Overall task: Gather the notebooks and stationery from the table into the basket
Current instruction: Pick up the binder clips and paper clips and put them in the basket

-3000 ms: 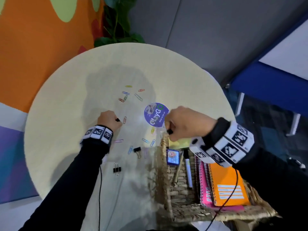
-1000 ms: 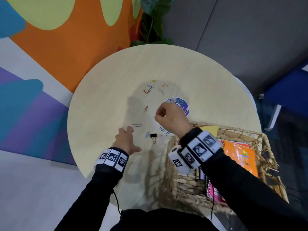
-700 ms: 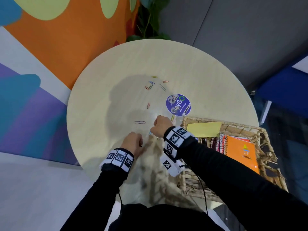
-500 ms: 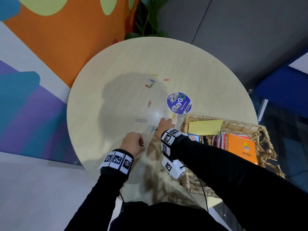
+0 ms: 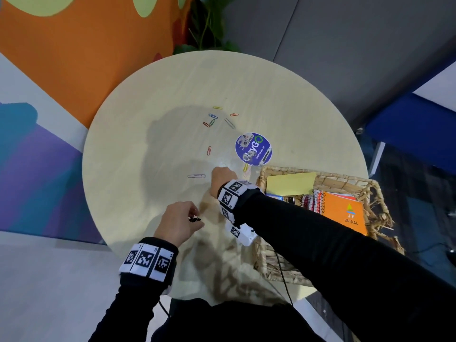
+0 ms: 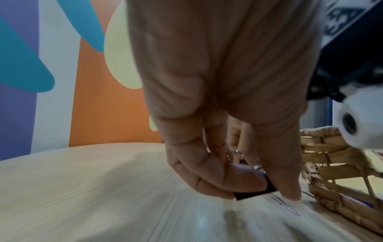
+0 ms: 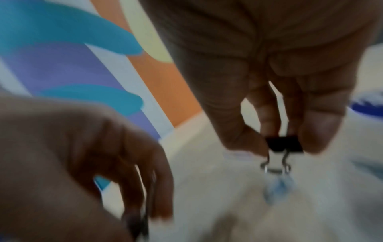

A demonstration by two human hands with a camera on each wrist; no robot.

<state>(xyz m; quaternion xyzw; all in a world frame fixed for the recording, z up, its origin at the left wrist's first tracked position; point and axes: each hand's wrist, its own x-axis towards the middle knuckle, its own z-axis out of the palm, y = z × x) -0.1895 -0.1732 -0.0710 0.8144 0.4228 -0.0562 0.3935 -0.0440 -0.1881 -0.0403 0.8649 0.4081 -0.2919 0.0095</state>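
On the round table (image 5: 148,144), my left hand (image 5: 197,219) pinches a black binder clip (image 5: 195,219) near the front edge; the left wrist view shows that clip (image 6: 254,191) between thumb and fingers of the left hand (image 6: 267,194). My right hand (image 5: 220,172) is down on the table left of the wicker basket (image 5: 271,262). In the right wrist view the right hand (image 7: 285,147) pinches a second black binder clip (image 7: 285,145) just above blue paper clips (image 7: 277,188). Several coloured paper clips (image 5: 214,117) lie farther out. One red paper clip (image 5: 209,150) and one grey paper clip (image 5: 196,176) lie nearer.
A round blue sticker (image 5: 253,149) lies beyond the basket, with a yellow paper clip (image 5: 246,167) beside it. The basket holds a yellow note pad (image 5: 291,183), spiral notebooks (image 5: 313,201) and an orange notebook (image 5: 345,213). A plant (image 5: 209,25) stands behind the table.
My right hand dropped from above the sticker to the table beside the basket and took hold of the binder clip lying there. My left hand closed on another clip near the front edge.
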